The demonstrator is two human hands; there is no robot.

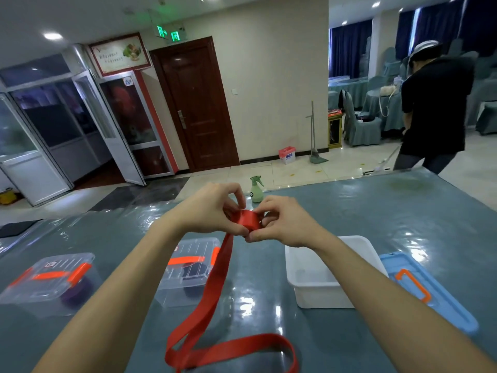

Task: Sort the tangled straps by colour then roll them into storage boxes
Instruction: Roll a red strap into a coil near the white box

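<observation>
Two clear lidded boxes look done: left box (51, 281) holds a purple roll, middle box (189, 270) a dark one. Red strap (207, 294) mid-roll above the bench (376, 211): left hand (212, 208) and right hand (282, 224) pinch the small coil between their fingers, a long tail looping over the bench. Left to do, I'd say: finish rolling, drop it in the open white box (317, 289), fit blue lid (427, 289).

A smooth woven red strap (215, 286) lies on glossy table (376, 216) film, beside clear plastic boxes (53, 281).
</observation>
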